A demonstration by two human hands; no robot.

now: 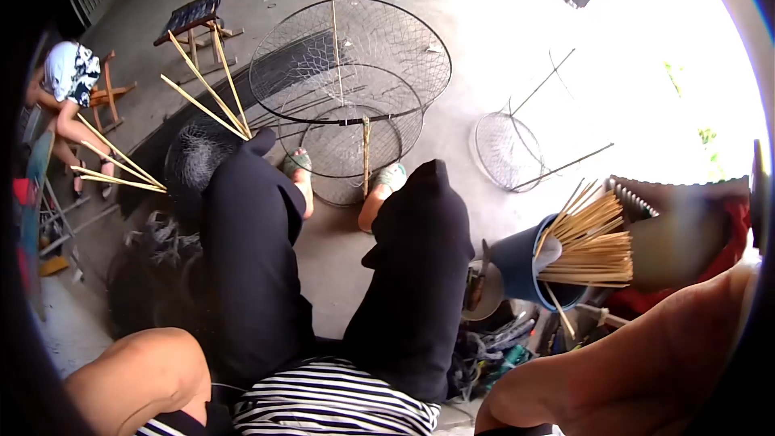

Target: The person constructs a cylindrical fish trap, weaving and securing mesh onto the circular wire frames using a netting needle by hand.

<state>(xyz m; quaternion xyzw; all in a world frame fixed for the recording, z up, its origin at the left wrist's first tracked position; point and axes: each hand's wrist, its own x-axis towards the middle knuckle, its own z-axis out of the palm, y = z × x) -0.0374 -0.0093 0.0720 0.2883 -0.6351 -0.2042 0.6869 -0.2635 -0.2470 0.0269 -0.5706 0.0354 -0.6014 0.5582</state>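
Note:
Neither of my hands shows. My left arm [145, 375] is bent at the lower left, with its hand out of the picture. My right arm [622, 347] reaches toward the right edge, where the hand is cut off. Closest to the right arm stands a blue bucket [515, 262] packed with thin bamboo sticks [589, 246]. In front of my feet is a round net cage [347, 121] with dark hoops and mesh, and a short upright stick [366, 153] joins two of its hoops.
A smaller hooped net [508, 149] with dark rods lies at the right. Bamboo sticks [206, 105] poke up from a dark net bundle [194, 161] beside my left knee. A folding stool [194, 16] stands behind it. Another person [73, 77] sits bent over at far left.

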